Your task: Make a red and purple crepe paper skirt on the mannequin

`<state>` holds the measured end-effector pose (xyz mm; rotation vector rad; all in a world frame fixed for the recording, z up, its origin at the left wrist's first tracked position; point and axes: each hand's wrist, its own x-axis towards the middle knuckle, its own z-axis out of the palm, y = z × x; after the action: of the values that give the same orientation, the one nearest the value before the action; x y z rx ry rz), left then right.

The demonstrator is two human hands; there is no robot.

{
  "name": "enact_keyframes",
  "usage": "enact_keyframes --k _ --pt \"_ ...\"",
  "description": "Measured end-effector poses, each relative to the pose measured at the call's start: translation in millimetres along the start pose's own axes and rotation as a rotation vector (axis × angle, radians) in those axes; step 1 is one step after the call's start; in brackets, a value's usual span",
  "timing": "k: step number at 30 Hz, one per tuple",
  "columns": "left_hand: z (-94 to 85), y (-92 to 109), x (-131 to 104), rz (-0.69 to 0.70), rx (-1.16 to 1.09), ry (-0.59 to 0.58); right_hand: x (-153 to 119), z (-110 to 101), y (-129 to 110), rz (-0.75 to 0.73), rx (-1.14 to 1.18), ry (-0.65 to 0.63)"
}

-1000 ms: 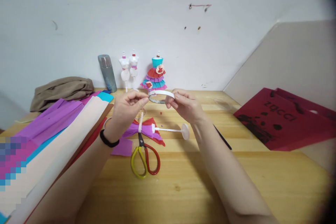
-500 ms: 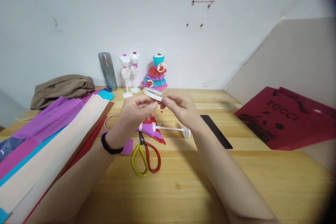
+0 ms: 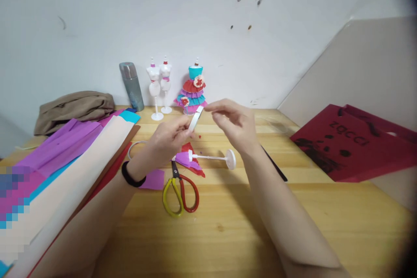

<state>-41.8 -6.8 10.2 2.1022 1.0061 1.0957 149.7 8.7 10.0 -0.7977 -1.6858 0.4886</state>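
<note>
My left hand (image 3: 171, 137) pinches a narrow white roll of tape (image 3: 196, 118), tilted on its edge above the table. To its right, my right hand (image 3: 236, 124) has its thumb and index finger apart. The index fingertip is close to the top of the roll; I cannot tell whether it touches. Below the hands, a small mannequin stand (image 3: 230, 159) lies on its side, with purple paper (image 3: 183, 159) round its body and red paper (image 3: 197, 167) beside it. Scissors (image 3: 180, 193) with one yellow and one red handle lie in front of it.
Coloured paper sheets (image 3: 81, 156) cover the left side. At the back are a brown cloth (image 3: 74, 106), a flask (image 3: 132, 87), two white mannequins (image 3: 154, 82) and a mannequin in a ruffled dress (image 3: 192, 91). A dark flat object (image 3: 275, 165) and a red bag (image 3: 352, 147) are on the right.
My right hand has let go of the roll and opened, lifting slightly to the right. The roll has turned from nearly flat to steeply tilted in my left hand.
</note>
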Motion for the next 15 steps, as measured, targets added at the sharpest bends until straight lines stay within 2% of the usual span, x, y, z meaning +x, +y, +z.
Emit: enact_keyframes --k 1,3,7,9,11,15 --pt "-1.2 0 0 0.017 0.042 -0.040 1 -2 -2 -0.031 0.003 0.007" --pt "-3.5 0 1 0.061 0.091 -0.078 2 -5 -2 -0.016 0.023 -0.072" --pt "-8.3 -1 3 0.122 0.093 -0.088 2 -5 10 0.224 0.171 -0.372" --pt "-9.7 -3 3 0.139 0.101 -0.061 2 -4 18 0.284 0.265 -0.454" --pt "-9.6 -6 4 0.145 0.113 0.011 3 -4 24 0.305 0.300 -0.445" --pt "-5.3 -11 3 0.118 -0.026 0.159 5 -7 26 0.263 0.273 -0.279"
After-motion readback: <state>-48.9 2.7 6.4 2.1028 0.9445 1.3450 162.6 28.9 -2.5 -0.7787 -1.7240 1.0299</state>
